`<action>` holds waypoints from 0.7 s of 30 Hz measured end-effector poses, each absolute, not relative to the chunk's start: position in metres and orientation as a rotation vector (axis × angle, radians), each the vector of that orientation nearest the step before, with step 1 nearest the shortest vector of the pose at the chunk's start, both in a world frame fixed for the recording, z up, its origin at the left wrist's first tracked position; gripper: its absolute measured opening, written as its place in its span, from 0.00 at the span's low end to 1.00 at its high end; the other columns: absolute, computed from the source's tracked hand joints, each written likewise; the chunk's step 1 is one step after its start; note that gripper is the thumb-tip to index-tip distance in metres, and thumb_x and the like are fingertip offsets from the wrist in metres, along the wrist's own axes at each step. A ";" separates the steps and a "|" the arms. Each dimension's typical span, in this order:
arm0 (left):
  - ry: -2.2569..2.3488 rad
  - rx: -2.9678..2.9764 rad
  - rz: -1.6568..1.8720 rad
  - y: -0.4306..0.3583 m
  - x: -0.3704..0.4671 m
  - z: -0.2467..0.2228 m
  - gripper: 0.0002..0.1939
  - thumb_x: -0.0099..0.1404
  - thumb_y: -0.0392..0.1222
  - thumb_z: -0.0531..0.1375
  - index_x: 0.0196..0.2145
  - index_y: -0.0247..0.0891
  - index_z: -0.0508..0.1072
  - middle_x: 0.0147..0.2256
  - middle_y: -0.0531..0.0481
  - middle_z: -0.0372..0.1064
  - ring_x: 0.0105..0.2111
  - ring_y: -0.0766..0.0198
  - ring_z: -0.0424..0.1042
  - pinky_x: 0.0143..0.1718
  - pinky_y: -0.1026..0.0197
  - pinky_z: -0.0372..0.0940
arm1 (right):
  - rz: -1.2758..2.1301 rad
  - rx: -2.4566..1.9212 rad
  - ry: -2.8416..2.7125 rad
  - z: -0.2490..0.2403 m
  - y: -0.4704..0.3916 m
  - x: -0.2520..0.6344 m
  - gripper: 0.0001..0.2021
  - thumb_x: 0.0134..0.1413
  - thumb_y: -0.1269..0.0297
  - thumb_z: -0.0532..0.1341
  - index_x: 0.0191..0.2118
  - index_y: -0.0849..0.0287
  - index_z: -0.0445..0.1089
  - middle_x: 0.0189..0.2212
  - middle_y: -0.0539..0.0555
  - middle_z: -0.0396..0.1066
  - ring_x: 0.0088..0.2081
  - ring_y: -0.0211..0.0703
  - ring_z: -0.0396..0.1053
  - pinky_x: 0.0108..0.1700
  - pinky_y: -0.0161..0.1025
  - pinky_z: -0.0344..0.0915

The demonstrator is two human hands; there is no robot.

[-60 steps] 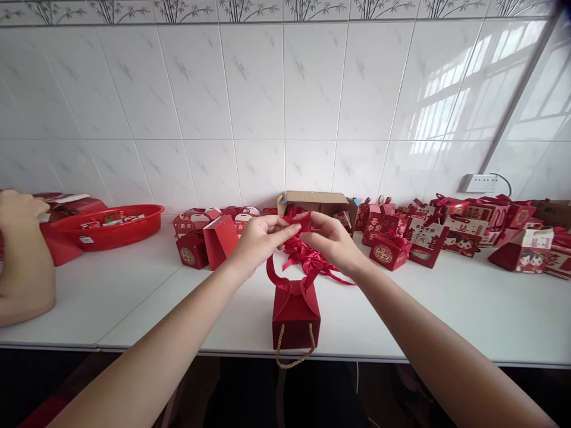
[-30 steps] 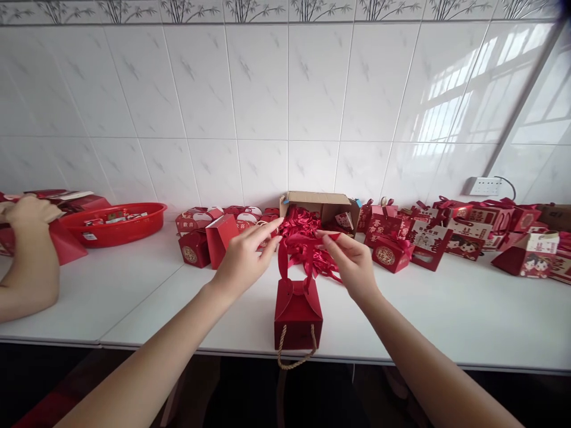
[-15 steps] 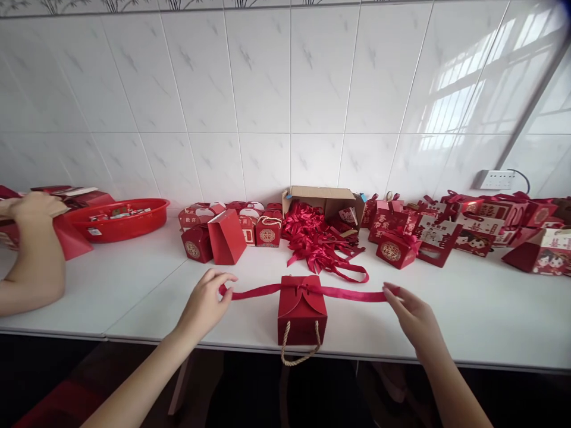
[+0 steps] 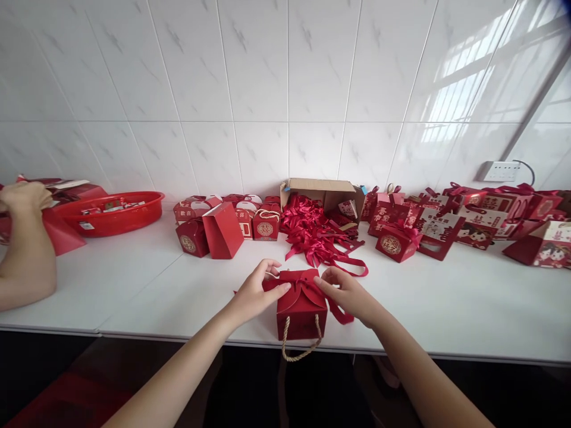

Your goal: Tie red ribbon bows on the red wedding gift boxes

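Note:
A small red gift box [image 4: 301, 321] stands upright near the table's front edge, its twisted rope handle [image 4: 300, 356] drooping over that edge. On its lid, a red ribbon [image 4: 342, 315] is knotted in the middle. My left hand [image 4: 256, 291] is at the lid's left side, closed on the ribbon with the thumb beside the knot. From the other side my right hand [image 4: 345, 292] pinches the ribbon close to the knot, and a tail of it hangs below those fingers. Part of the left tail is hidden behind my left hand.
Behind the box, a cardboard box [image 4: 321, 184] lies with a heap of red ribbons [image 4: 306, 226] spilling out. Red gift boxes [image 4: 223, 232] stand at left, and more decorated boxes [image 4: 397, 244] at right. Another person's arm [image 4: 27, 249] is at far left beside a red basin [image 4: 120, 214].
Both hands have moved inward from the stretched ribbon ends to the knot on the lid. The ribbon has gone slack, its right tail now drooping. The view has tilted slightly down.

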State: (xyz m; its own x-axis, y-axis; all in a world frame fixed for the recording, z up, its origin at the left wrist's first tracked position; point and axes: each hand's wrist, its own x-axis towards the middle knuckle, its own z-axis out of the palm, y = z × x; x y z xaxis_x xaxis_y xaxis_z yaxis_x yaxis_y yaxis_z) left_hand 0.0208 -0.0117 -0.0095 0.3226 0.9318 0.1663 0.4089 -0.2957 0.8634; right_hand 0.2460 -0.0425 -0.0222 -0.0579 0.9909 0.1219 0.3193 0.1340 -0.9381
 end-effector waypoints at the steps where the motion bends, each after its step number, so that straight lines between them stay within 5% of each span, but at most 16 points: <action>1: 1.189 1.826 0.902 -0.011 0.021 -0.010 0.20 0.57 0.50 0.63 0.45 0.44 0.64 0.44 0.46 0.63 0.51 0.52 0.65 0.50 0.51 0.62 | 1.032 -1.329 -1.539 -0.021 -0.043 0.247 0.21 0.49 0.41 0.60 0.28 0.58 0.63 0.24 0.48 0.63 0.26 0.37 0.60 0.28 0.35 0.58; 7: 1.185 1.729 0.878 -0.009 0.018 -0.012 0.23 0.57 0.52 0.63 0.46 0.43 0.63 0.43 0.47 0.61 0.46 0.54 0.68 0.44 0.53 0.65 | 1.229 -1.291 -1.638 -0.014 -0.049 0.252 0.25 0.51 0.39 0.57 0.22 0.58 0.57 0.20 0.44 0.51 0.22 0.32 0.46 0.24 0.33 0.43; 15: 1.259 1.764 0.945 -0.015 0.026 -0.014 0.21 0.59 0.51 0.60 0.47 0.43 0.60 0.41 0.49 0.59 0.40 0.58 0.69 0.41 0.55 0.66 | 0.796 -1.440 -1.763 -0.016 -0.054 0.239 0.25 0.41 0.42 0.65 0.25 0.56 0.54 0.23 0.45 0.56 0.25 0.35 0.53 0.27 0.34 0.52; 21: 1.287 1.835 0.982 -0.016 0.028 -0.018 0.20 0.60 0.51 0.58 0.47 0.43 0.61 0.42 0.47 0.60 0.41 0.56 0.68 0.40 0.54 0.65 | 0.521 -1.433 -1.753 -0.016 -0.060 0.221 0.20 0.48 0.49 0.62 0.23 0.55 0.52 0.20 0.45 0.58 0.23 0.35 0.53 0.25 0.34 0.51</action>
State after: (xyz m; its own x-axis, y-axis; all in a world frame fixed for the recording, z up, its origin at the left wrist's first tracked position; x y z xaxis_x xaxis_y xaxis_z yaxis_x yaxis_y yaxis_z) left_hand 0.0282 -0.0156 -0.0181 0.2263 0.9543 0.1953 0.4404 -0.2791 0.8533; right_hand 0.2206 -0.0597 -0.0159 -0.0431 0.9471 0.3180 0.6197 0.2750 -0.7351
